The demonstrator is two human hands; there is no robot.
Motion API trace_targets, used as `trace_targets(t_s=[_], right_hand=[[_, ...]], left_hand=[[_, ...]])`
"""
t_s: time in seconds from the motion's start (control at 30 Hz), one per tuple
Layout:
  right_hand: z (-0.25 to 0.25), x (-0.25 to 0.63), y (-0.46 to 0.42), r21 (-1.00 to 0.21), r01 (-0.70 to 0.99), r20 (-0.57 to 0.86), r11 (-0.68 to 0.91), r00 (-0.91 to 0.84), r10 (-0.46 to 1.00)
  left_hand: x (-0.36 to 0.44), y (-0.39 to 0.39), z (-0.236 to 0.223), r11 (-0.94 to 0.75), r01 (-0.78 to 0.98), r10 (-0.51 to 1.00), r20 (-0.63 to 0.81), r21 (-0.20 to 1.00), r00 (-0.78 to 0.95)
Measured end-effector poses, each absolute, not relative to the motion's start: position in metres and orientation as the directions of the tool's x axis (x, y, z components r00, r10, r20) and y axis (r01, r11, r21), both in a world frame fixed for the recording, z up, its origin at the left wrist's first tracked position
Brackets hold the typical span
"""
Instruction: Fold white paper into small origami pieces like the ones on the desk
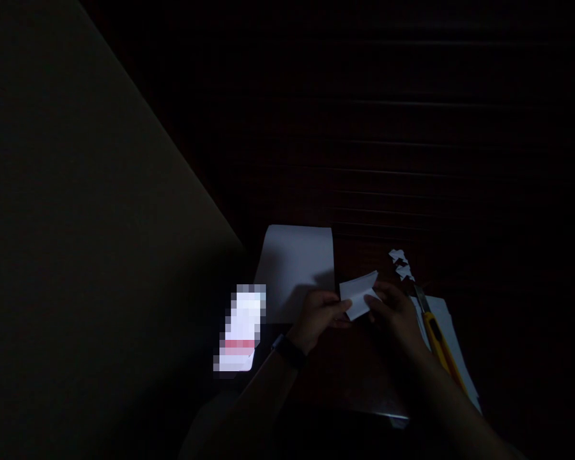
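A small folded piece of white paper [360, 295] is held up between my two hands over the dark table. My left hand [320, 312] pinches its lower left edge, thumb on top. On the opposite side, my right hand [393, 313] grips the paper between thumb and fingers. The piece has a crease across it, with its upper flap standing up at an angle. Behind my left hand lies a large white sheet of paper [294, 262], partly in shadow.
A yellow utility knife [436, 335] with its blade out lies on white papers [453, 338] at the right. Small folded paper pieces [402, 265] sit beyond the blade. A lit, blurred screen [242, 329] glows at the left, near the wall [100, 223]. The room is very dark.
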State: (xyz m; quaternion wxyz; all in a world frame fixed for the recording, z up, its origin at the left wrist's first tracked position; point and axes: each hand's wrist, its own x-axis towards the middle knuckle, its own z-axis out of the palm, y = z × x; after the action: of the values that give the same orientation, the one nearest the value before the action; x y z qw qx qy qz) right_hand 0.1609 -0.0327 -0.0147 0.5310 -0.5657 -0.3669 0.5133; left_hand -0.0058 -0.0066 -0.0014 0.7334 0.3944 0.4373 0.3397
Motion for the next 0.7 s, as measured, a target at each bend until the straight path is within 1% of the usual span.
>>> trace_targets(t_s=[0.07, 0.13, 0.23, 0.33, 0.5, 0.63, 0.7], right_hand=[[-0.015, 0.159, -0.033, -0.974, -0.160, -0.198, -0.162, 0.246, 0.949], [-0.013, 0.157, -0.032, -0.958, -0.223, -0.238, -0.178, 0.277, 0.931], [-0.008, 0.157, -0.032, -0.937, -0.277, -0.287, -0.214, 0.259, 0.922], [-0.004, 0.158, -0.033, -0.946, -0.242, -0.277, -0.216, 0.253, 0.927], [-0.001, 0.160, -0.034, -0.962, -0.180, -0.250, -0.206, 0.267, 0.931], [0.003, 0.160, -0.034, -0.965, -0.173, -0.238, -0.198, 0.256, 0.937], [0.005, 0.159, -0.034, -0.963, -0.173, -0.246, -0.207, 0.247, 0.937]], left_hand=[[-0.006, -0.008, -0.003, 0.464, -0.177, 0.841, -0.368, 0.868, 0.397], [-0.005, -0.009, -0.004, 0.475, -0.207, 0.838, -0.369, 0.855, 0.401], [-0.003, -0.011, -0.004, 0.482, -0.245, 0.837, -0.360, 0.841, 0.412], [0.001, -0.012, -0.004, 0.452, -0.245, 0.853, -0.335, 0.858, 0.401], [0.006, -0.011, -0.007, 0.331, -0.156, 0.911, -0.272, 0.931, 0.310], [0.008, -0.010, -0.008, 0.210, -0.123, 0.933, -0.162, 0.970, 0.322], [0.008, -0.010, -0.008, 0.175, -0.083, 0.934, -0.139, 0.981, 0.328]])
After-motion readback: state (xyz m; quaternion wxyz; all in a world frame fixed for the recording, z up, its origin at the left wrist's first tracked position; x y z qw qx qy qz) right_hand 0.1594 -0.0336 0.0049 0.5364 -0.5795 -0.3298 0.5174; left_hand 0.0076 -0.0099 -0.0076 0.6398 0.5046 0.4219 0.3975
